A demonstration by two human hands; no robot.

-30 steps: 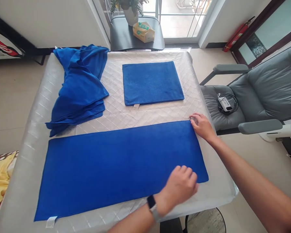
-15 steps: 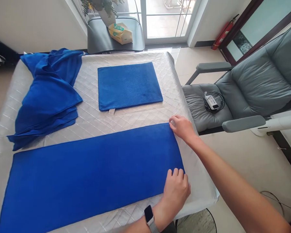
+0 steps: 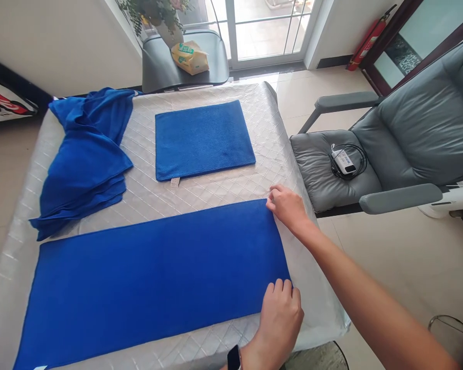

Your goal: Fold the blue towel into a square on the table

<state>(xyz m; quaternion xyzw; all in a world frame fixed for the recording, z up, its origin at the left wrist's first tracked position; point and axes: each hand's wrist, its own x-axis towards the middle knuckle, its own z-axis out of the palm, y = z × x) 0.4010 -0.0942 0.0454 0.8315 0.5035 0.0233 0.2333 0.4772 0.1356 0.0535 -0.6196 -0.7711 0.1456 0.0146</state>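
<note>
A long blue towel point(image 3: 154, 277) lies flat, stretched across the near part of the table. At its far right corner my right hand point(image 3: 287, 205) has thumb and fingers pinched on the fabric. My left hand point(image 3: 281, 316), with a watch point(image 3: 234, 356) on the wrist, is curled over the near right corner, its fingertips on the cloth and its thumb hidden. Farther back rests a neatly folded blue towel point(image 3: 204, 140) with a small white tag point(image 3: 175, 182). A loose heap of blue towels point(image 3: 88, 159) covers the table's far left side.
A white quilted cover point(image 3: 212, 192) is spread over the table. Behind it, a dark chair point(image 3: 162, 67) carries a yellow packet point(image 3: 190, 57) and a plant pot. To the right, a grey armchair point(image 3: 401, 149) holds a white device point(image 3: 343, 160) with a coiled cable.
The view has shifted slightly, so the towels on the left and the armchair appear farther right. Both hands keep their places at the long towel's right corners.
</note>
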